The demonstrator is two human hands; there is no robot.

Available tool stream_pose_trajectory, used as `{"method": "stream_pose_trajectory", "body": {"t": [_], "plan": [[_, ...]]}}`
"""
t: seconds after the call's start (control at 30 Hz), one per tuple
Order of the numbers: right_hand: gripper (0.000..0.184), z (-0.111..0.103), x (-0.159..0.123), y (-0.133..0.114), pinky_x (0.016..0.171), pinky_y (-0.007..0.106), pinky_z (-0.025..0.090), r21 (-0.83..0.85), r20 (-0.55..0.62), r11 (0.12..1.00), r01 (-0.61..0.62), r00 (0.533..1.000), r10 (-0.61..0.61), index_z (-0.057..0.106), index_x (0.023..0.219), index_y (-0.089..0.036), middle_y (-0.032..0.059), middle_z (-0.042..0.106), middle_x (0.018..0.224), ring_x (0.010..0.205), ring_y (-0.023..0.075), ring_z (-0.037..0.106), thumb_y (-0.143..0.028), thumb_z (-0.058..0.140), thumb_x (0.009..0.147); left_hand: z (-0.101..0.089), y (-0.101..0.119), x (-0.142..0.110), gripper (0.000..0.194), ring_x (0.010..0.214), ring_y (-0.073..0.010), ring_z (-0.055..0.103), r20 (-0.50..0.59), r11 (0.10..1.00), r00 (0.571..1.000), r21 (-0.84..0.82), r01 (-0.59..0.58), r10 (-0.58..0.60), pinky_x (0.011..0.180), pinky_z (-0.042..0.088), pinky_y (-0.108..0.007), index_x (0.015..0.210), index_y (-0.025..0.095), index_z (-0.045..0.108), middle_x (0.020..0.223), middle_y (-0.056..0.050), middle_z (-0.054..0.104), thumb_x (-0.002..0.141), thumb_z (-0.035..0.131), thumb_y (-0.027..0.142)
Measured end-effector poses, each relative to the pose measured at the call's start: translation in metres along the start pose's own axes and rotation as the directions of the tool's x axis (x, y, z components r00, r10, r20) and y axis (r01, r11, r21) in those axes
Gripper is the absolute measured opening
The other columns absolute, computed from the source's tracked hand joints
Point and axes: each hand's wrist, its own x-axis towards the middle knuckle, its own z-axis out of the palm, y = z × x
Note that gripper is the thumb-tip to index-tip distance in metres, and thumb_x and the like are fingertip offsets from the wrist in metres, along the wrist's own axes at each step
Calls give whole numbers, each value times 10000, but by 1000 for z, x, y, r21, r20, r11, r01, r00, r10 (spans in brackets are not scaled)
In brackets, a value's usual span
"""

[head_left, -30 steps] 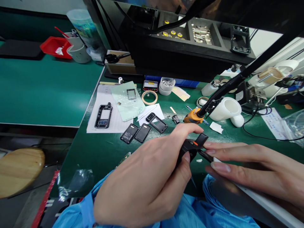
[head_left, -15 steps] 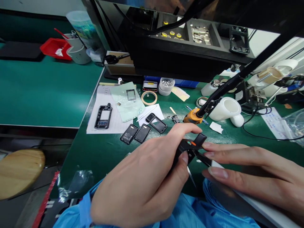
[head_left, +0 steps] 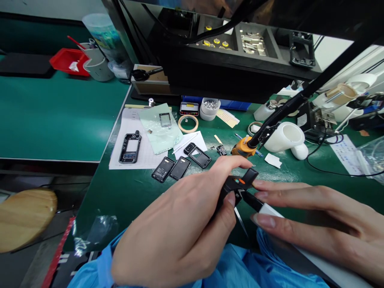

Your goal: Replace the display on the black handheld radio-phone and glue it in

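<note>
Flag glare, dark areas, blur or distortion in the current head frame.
Head view: bright glints on the wrapper, sheen on the left table; head view: shelf front nearly black, the black part losing detail too; head view: left hand perhaps slightly soft; head view: stool looks stretched at the edge, likely lens distortion.

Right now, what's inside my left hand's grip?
Your left hand holds a black device; one end shows, with an orange mark and a stubby projection. Your hand covers the rest, so I can't see it.
</note>
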Motion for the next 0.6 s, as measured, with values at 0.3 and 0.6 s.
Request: {"method": "stream_pose_trajectory", "body": {"t": [0.3,0.6], "plan": [[407,4,5,-8,743,220,728,61,-80,998,-12,997,17,921,963,-423,-6,859,1034,908,256,864,-802,775,946,1,0,-1,432,1200,-87,754,2,1000,1000,-4,18,-18,996,535,-195,1575,235,470,1332,46,790,1149,506,177],[536,9,-2,-16,744,97,636,-43,-175,994,-103,980,94,889,926,-489,-97,853,1002,892,193,853,-965,645,909,1,-1,-1,417,1184,-123,774,3,1000,1000,3,11,-11,961,575,-247,1559,242,467,1323,26,798,1147,505,190]]}}
